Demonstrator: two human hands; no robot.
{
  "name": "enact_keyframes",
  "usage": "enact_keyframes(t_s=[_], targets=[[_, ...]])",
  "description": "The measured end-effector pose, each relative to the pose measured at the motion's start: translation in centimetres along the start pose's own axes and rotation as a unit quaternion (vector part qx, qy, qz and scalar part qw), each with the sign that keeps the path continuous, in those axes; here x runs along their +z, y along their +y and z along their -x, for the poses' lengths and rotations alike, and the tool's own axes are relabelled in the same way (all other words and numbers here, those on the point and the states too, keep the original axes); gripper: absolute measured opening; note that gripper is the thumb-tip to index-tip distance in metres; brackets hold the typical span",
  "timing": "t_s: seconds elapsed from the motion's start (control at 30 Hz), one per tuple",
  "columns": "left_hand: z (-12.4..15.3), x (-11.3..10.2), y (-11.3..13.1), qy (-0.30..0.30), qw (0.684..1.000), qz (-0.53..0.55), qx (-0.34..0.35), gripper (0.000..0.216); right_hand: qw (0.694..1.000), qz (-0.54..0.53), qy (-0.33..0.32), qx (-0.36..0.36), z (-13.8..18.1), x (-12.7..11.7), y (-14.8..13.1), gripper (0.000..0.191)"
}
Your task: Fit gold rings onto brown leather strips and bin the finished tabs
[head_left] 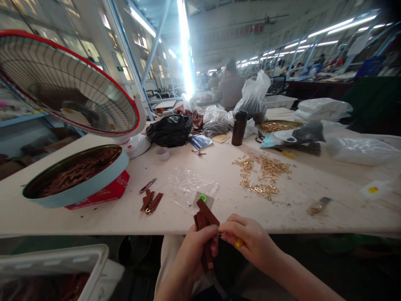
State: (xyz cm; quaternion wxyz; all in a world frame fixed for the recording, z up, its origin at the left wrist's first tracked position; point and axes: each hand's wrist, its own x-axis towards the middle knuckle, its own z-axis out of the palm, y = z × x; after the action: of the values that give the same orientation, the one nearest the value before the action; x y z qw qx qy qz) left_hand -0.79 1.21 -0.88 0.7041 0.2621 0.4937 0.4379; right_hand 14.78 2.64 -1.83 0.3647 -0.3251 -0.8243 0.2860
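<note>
My left hand is closed around several brown leather straps, which stick out above and below the fist just in front of the table's edge. Beside it, my right hand is closed, its fingertips touching the end of one strap. A yellow handle end shows among the right fingers; the rest of that tool is mostly hidden. Small loose straps with gold metal fittings lie on the table to the left, near a pair of thread snips. Gold metal rings are spread in a heap farther right.
A round tin of brown straps leans on a red box at left, below a fan. A dark bottle, a black bag and plastic bags stand behind. A white crate sits lower left.
</note>
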Motion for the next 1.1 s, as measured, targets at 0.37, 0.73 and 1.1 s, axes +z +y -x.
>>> enact_keyframes(t_s=[0.37,0.73,1.1], targets=[[0.2,0.9,-0.3,0.061,0.975,-0.212,0.038,0.015,0.983,-0.12,0.003,0.138,-0.7,0.9,1.9,0.021],[-1.0,0.9,-1.2,0.045,0.981,-0.179,0.065,0.013,0.958,-0.204,0.012,0.2,-0.7,1.4,2.5,0.017],[-0.4,1.1,-1.1,0.075,0.952,-0.202,0.217,0.009,0.926,-0.311,0.081,0.198,-1.1,1.7,1.1,0.025]])
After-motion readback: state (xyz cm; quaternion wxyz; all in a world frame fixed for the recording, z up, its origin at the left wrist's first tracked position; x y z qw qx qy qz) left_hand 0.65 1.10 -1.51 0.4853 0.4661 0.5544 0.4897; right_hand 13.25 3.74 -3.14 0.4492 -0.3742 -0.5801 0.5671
